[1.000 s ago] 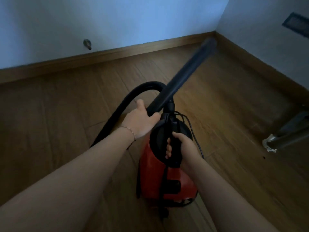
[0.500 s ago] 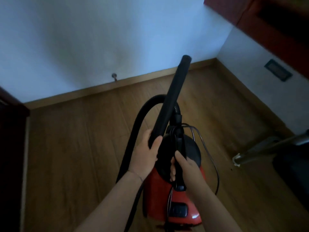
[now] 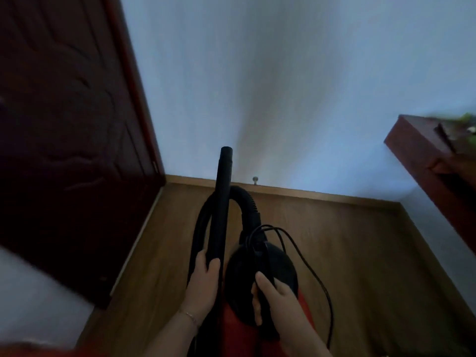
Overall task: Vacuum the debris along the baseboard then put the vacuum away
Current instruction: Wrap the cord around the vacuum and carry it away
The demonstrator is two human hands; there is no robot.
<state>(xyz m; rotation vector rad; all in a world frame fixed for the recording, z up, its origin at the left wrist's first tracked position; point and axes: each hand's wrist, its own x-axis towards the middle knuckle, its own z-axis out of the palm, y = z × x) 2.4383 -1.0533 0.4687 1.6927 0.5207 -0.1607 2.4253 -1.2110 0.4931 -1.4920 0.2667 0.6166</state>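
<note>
A red canister vacuum (image 3: 280, 261) with a black round top hangs low in the middle of the view. My right hand (image 3: 273, 297) is closed around its black carry handle. My left hand (image 3: 203, 282) grips the black wand (image 3: 221, 202), which points upward toward the wall. The ribbed black hose (image 3: 244, 202) arches from the canister behind the wand. A black power cord (image 3: 309, 266) loops off the right side. The wooden baseboard (image 3: 322, 195) runs along the white wall ahead.
A dark red door (image 3: 64, 137) stands at the left, its edge near the wand. A small metal door stopper (image 3: 255, 180) sticks out above the baseboard. A dark red wooden shelf or furniture edge (image 3: 422, 150) juts in at the right. Wooden floor (image 3: 360, 253) lies below.
The view has swung up and left, bringing the dark door in. The wand has turned from slanting right to nearly upright. Both hands keep their grips.
</note>
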